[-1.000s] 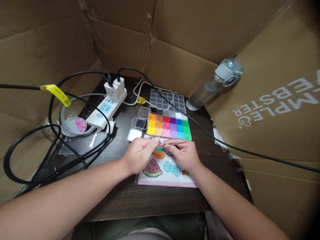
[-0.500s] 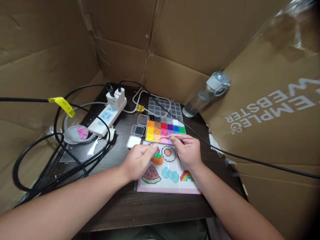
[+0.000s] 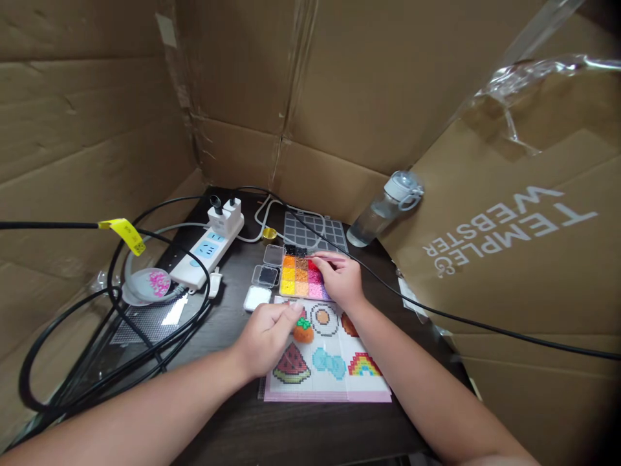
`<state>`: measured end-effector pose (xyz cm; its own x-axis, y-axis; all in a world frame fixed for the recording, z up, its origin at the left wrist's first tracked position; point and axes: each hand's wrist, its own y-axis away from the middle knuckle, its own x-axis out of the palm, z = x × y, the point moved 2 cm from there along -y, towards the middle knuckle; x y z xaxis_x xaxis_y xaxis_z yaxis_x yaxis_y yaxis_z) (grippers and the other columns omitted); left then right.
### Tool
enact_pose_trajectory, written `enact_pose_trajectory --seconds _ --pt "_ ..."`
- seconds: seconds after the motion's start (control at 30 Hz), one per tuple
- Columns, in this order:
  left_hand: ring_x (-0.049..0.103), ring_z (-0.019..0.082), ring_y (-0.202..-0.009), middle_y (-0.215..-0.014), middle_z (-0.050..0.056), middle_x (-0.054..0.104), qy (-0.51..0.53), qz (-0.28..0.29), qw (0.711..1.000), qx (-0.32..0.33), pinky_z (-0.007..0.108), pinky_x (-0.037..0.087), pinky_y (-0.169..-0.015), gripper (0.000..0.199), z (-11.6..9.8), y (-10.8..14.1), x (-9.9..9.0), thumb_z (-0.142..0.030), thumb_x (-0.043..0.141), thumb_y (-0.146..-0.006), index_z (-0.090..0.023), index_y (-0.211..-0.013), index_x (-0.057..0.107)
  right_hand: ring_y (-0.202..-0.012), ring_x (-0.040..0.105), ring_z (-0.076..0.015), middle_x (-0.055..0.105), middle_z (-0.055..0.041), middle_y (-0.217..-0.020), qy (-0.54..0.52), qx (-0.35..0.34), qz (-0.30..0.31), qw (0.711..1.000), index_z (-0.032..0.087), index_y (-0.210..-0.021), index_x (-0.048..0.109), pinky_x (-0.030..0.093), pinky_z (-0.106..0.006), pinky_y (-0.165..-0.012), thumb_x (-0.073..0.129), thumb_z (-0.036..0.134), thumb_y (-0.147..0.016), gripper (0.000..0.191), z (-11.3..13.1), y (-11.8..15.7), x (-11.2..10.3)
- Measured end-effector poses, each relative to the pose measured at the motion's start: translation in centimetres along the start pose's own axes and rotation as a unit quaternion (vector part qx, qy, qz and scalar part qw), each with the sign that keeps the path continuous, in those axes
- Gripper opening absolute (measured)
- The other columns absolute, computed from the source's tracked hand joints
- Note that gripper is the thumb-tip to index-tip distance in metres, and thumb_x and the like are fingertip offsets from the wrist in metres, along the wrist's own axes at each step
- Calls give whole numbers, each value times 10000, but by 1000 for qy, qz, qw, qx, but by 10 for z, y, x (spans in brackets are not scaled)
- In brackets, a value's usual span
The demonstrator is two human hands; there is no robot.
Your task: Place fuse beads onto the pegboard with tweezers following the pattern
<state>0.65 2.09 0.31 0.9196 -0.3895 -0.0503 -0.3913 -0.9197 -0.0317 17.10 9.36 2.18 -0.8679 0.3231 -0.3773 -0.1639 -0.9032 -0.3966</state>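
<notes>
My right hand (image 3: 339,279) grips thin pink tweezers (image 3: 334,259), their tips over the upper middle of a compartment box (image 3: 283,285) of coloured beads. Black, orange, brown, yellow, red and pink beads show; the hand hides the box's right side. My left hand (image 3: 269,336) is closed, thumb against the fingers, over the left part of a pattern sheet (image 3: 334,386). Right by its thumb is a small orange bead piece with a green top (image 3: 303,331); whether the fingers grip it is unclear. Egg, watermelon, bow and rainbow patterns show on the sheet.
Small cases of white beads (image 3: 257,298) and black beads (image 3: 266,276) stand left of the box. Behind are a gridded lid (image 3: 315,232) and a water bottle (image 3: 383,210). A power strip (image 3: 201,252), looped black cable (image 3: 209,278) and dish of pink beads (image 3: 145,287) lie left. Cardboard walls surround the table.
My right hand has moved up and away over the bead box, carrying the tweezers from the lower rows to the upper ones. The left hand stays by the orange piece. The camera view has shifted.
</notes>
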Motion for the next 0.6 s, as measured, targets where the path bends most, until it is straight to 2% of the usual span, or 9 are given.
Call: enact_pose_trajectory --seconds 0.2,0.27,0.37,0.43,0.5,0.6 --pt "276 84 -445 -454 -47 299 7 4 1000 -1 242 245 -456 512 0 -1 0 -455 376 -908 -179 -480 324 -796 687 -199 739 -65 -819 13 2 -5 1000 177 -746 748 544 -299 -754 653 245 -747 117 15 10 -20" --pt "283 85 -445 -455 -45 308 5 2 1000 1 242 246 -455 518 -1 -1 0 -461 380 -904 -177 -475 333 -787 689 -195 740 -57 -811 20 15 25 999 182 -747 748 548 -295 -750 665 243 -741 103 20 25 -29" --pt "291 86 -449 -458 -43 315 3 4 1000 -5 240 250 -456 517 -1 0 0 -452 382 -906 -175 -471 348 -741 693 -182 741 -43 -801 14 41 115 992 192 -750 746 561 -284 -722 665 227 -744 88 23 56 -40" --pt "289 86 -451 -459 -45 306 3 2 1000 -7 239 248 -455 513 0 0 0 -452 392 -904 -176 -474 344 -776 695 -185 741 -42 -816 -2 41 166 985 200 -770 746 562 -289 -749 667 213 -747 84 23 75 -45" --pt "282 85 -449 -460 -48 295 7 -1 1000 -7 237 244 -450 512 2 0 0 -462 398 -901 -178 -480 335 -805 694 -188 742 -39 -814 -14 35 179 983 210 -780 746 560 -298 -779 669 194 -746 86 21 88 -47" --pt "265 81 -441 -461 -51 284 20 -2 1000 -6 235 238 -439 514 5 -1 0 -468 403 -902 -179 -485 326 -784 694 -186 742 -32 -783 -26 38 162 986 222 -763 744 564 -307 -776 662 175 -750 95 15 94 -47"
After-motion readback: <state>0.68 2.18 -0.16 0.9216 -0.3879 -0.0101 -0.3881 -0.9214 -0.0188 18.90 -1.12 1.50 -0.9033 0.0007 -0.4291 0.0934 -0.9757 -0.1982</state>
